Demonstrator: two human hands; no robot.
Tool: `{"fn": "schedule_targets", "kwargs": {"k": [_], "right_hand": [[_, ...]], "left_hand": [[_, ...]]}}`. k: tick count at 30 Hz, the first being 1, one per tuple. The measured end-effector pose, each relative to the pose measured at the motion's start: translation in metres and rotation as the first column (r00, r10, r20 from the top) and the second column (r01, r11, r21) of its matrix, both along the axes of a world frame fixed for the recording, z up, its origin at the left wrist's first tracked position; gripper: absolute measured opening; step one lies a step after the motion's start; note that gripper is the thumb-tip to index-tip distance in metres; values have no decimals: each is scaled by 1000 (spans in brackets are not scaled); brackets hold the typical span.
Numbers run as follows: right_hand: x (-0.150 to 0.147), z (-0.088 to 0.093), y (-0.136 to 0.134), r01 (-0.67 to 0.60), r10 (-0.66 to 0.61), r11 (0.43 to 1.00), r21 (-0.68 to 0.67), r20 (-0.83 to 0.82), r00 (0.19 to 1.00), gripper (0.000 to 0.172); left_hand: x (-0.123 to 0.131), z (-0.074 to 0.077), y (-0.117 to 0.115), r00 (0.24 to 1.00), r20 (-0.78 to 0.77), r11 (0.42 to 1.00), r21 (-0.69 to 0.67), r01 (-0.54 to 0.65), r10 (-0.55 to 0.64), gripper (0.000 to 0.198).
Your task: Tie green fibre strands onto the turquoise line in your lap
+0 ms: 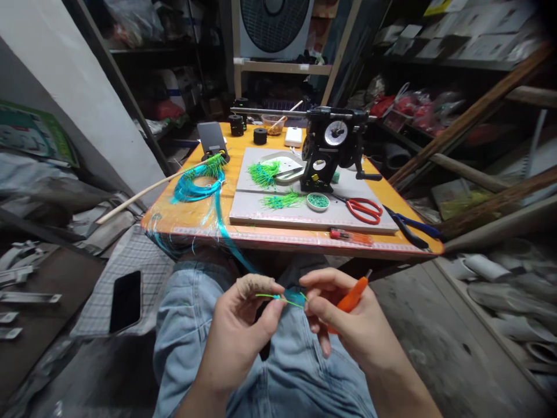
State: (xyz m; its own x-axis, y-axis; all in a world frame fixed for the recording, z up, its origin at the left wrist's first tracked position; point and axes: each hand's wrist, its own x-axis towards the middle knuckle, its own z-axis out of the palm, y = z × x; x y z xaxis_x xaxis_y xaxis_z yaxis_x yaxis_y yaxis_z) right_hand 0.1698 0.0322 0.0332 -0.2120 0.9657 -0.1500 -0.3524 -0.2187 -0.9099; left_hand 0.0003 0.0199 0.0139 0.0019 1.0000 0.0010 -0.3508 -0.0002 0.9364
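Observation:
Above my lap, my left hand (248,313) pinches a thin green strand (292,303) between thumb and forefinger; a tape-like wrap covers the forefinger. A tiny blue spot sits on the strand at the fingertips. My right hand (343,310) is closed around an orange-handled tool (354,295) with a short metal tip pointing up and away. The right thumb and fingers are at the strand's other end; whether they grip it I cannot tell. Behind the fingers runs a bundle of shiny blue fibres (232,247), trailing from a blue coil (198,187) on the table.
On the orange table (163,212) a grey board (248,212) carries a black cranked machine (333,148), green strand bundles (264,173), a dish of green beads (318,202) and red-handled scissors (364,210). Blue-handled pliers (411,226) lie right. A phone (126,302) rests at left.

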Motion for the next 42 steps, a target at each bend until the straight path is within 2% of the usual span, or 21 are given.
{"fn": "schedule_targets", "kwargs": {"k": [5,10,17,21,25,30,40,42], "right_hand": [[-1,-3,-1,-12,13,1000,6,-12,1000,25],[5,-8,-1,-26,27,999,35,-28,999,24],[-2,6,-7,19,-18,1000,-22,37,999,28],[-4,1,-7,-25,27,999,-32,57,998,31],[-4,-6,-5,-72,72,997,-5,26,997,31],[-6,-4,-5,-47,47,999,-11,22,999,31],[-5,-4,-5,-55,55,998,-12,41,998,34],[-5,-5,-5,-66,66,998,-3,39,997,34]], "left_hand": [[0,-2,1,995,98,997,-76,23,-16,12],[-1,-3,4,999,32,998,-63,-4,6,10],[4,-2,7,988,-125,993,88,-81,92,19],[5,-5,5,995,-41,994,54,-94,96,19],[3,-6,4,997,47,998,1,-56,56,26],[0,-2,2,999,8,999,-12,-38,38,27],[4,1,-1,991,-61,993,23,-115,116,28],[4,1,0,991,-98,995,39,-91,94,28]]}}
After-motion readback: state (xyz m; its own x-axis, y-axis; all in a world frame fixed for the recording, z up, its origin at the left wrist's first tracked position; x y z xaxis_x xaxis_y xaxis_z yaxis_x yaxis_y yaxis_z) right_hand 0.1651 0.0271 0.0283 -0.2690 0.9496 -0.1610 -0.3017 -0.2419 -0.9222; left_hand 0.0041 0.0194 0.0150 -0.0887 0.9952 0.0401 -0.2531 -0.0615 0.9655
